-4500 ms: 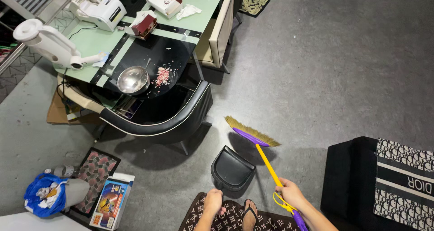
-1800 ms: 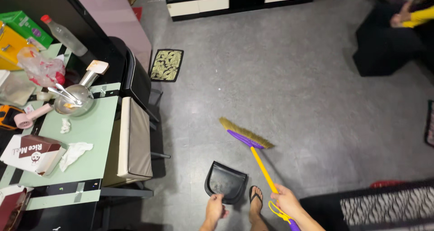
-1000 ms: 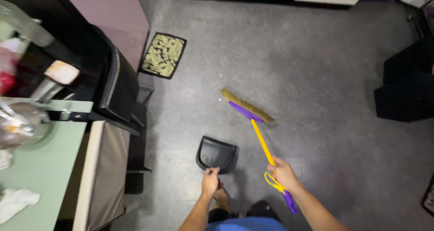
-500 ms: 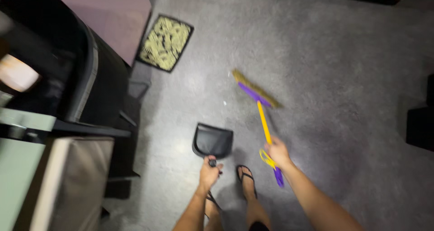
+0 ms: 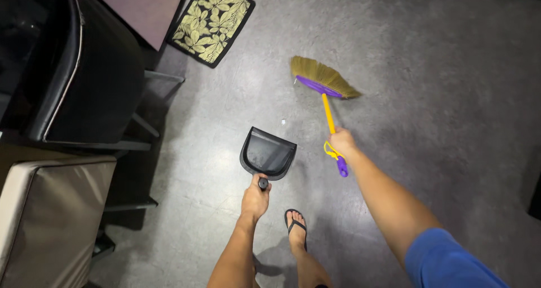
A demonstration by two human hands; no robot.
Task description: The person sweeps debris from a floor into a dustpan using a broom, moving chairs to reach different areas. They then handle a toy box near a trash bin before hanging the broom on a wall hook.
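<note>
My left hand (image 5: 255, 198) grips the black dustpan (image 5: 268, 153) by its handle, mouth flat on the grey floor (image 5: 428, 85) to catch dirt. My right hand (image 5: 341, 142) is wrapped round the yellow broom (image 5: 324, 91), bristles down just beyond the pan, near a white speck (image 5: 283, 121)

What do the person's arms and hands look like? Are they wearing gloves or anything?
No gloves. Both hands, the left hand and the right hand, are bare, with no rings or watch that I can see. Both forearms are bare too. A blue short sleeve covers the right upper arm.
</note>
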